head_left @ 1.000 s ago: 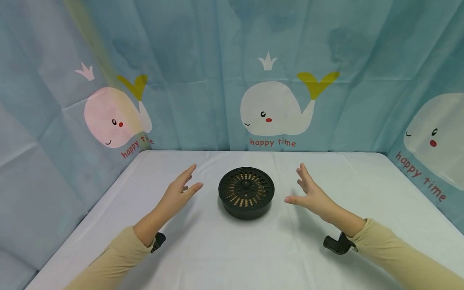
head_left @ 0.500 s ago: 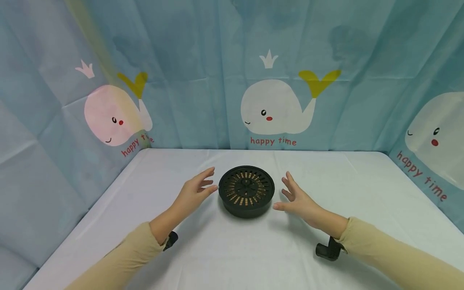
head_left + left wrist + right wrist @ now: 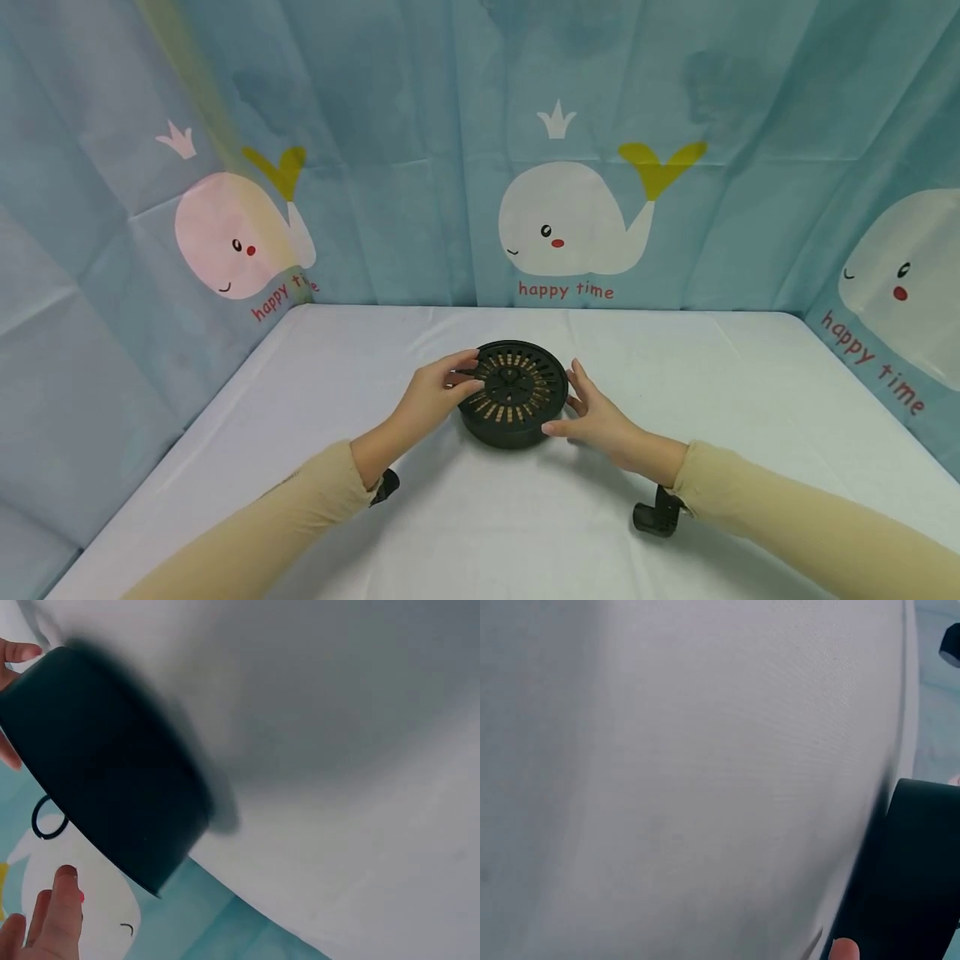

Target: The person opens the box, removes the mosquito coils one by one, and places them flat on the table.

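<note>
A black round mosquito coil holder (image 3: 510, 435) with a slotted lid stands on the white table. In the left wrist view its dark side wall (image 3: 105, 765) fills the left part, and a small ring handle (image 3: 49, 819) sticks up from the lid. My left hand (image 3: 431, 392) is over the lid's left edge, thumb and fingers apart; its fingers (image 3: 60, 915) show just off the lid in the left wrist view. My right hand (image 3: 600, 421) is at the right side, fingertips at the rim and thumb by the front wall. The right thumb tip (image 3: 845, 949) shows against the holder.
The white tablecloth (image 3: 480, 533) covers the table around the holder. A blue curtain (image 3: 390, 225) printed with whales stands behind and at both sides. Black cameras sit under both wrists, the right wrist camera (image 3: 656, 517) hanging low over the cloth.
Both hands have moved inward from either side to the holder. The left hand now overlaps its lid and the right hand has reached its wall. The holder stays in place.
</note>
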Demonstrator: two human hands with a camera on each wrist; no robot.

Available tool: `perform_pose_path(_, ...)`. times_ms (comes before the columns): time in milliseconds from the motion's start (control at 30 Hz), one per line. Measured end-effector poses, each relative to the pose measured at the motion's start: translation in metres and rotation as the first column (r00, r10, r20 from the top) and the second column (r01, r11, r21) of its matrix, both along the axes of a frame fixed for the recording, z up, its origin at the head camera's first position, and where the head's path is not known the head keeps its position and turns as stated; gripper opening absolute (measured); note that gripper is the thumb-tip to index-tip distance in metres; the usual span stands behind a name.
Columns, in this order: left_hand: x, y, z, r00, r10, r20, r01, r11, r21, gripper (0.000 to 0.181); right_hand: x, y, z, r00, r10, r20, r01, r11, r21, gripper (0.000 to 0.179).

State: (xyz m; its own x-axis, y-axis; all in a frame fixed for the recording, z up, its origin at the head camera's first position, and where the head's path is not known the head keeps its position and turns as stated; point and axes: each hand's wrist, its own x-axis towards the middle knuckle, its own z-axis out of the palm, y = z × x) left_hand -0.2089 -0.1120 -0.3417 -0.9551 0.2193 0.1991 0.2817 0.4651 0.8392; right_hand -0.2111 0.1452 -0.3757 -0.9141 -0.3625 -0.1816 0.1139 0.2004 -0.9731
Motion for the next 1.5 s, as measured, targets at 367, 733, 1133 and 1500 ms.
perform_pose_path(367, -0.016, 0.021, 0.003, 0.999, 0.014, 0.044, -0.012, 1.000, -0.027, 0.045, -0.002, -0.006, -0.004, 0.997, -0.033, 0.067, 0.031, 0.999, 0.039, 0.120)
perform_pose_path(733, -0.023, 0.036, 0.002, 0.999, 0.016, 0.031, -0.014, 0.998, -0.055, 0.041, -0.006, -0.007, -0.009, 0.998, -0.039, 0.045, 0.035, 0.995, 0.096, 0.116)
perform_pose_path(1133, -0.033, 0.039, -0.003, 0.997, 0.036, 0.069, -0.037, 0.999, 0.021, 0.040, -0.008, -0.008, -0.008, 0.998, -0.046, 0.034, 0.043, 0.996, 0.078, 0.105)
perform_pose_path(1500, -0.038, 0.040, -0.006, 0.991, 0.057, 0.118, -0.060, 0.998, 0.023, 0.032, -0.008, -0.010, -0.010, 0.996, -0.081, 0.039, 0.077, 0.992, 0.100, 0.103)
